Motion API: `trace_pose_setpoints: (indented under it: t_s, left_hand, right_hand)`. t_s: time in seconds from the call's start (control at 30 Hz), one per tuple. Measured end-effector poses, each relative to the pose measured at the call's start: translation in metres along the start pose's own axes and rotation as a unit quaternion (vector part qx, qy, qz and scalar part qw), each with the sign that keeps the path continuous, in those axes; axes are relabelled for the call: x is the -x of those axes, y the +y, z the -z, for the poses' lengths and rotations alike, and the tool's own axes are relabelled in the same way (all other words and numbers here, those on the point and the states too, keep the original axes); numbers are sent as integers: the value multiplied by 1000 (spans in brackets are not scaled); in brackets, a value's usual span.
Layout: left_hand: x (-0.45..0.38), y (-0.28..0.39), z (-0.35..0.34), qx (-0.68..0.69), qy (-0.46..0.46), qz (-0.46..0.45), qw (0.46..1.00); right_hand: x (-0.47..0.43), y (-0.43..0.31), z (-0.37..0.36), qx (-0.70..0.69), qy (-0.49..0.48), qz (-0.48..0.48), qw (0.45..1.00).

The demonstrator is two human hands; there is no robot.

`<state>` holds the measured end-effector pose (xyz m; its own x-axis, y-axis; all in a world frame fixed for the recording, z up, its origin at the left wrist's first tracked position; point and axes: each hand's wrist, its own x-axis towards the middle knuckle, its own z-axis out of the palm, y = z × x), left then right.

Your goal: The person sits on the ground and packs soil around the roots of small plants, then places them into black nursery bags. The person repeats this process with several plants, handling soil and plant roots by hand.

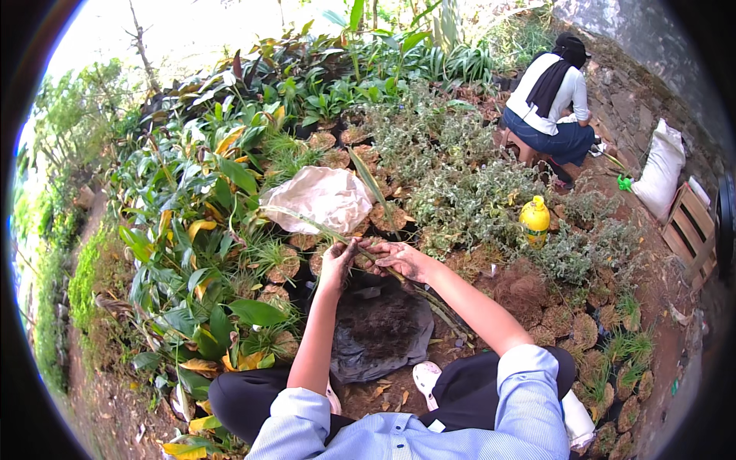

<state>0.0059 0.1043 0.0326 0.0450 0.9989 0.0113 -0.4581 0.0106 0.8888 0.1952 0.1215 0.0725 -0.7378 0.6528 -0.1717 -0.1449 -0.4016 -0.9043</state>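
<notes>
In front of me a long green plant stem (310, 221) runs slantwise between my hands. My left hand (338, 263), dark with soil, pinches it between thumb and fingers. The fingers of my right hand (405, 261), also soiled, are curled around the stem just beside the left. Below my right forearm, several thin bare stems (441, 309) slant toward the ground. Under both hands lies a dark plastic bag (359, 365) with loose brown soil (382, 325) on it. A crumpled whitish plastic bag (325, 198) rests on the pots just beyond my hands.
Leafy potted plants (195, 270) crowd the left, and grey-green plants (448, 155) spread ahead. A yellow bottle (535, 221) stands among them. Another person (546, 109) crouches at far right, near a white sack (661, 167) and a wooden crate (687, 227). Brown fibre (517, 287) lies to my right.
</notes>
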Motion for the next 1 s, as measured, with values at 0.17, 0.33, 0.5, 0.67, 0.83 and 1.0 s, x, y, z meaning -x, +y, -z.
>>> trace_pose_setpoints:
  t_s: [0.17,0.33,0.5,0.67,0.83,1.0]
  left_hand:
    - [2,17,16,-90,39,-41,994]
    - [-1,15,36,-61,36,-75,995]
    - [0,11,37,-93,36,-59,993]
    - [-1,5,43,-121,34,-42,991]
    - [-3,14,24,-134,36,-59,989]
    - [2,30,20,-171,51,-59,982]
  right_hand:
    - [-11,42,19,-54,40,-59,996]
    - [-20,109,38,-38,88,-167,981]
    - [-18,180,56,75,240,-198,947]
    - [-6,191,61,103,273,-194,937]
    - [3,197,91,156,314,-40,936]
    - [0,195,100,354,345,-148,856]
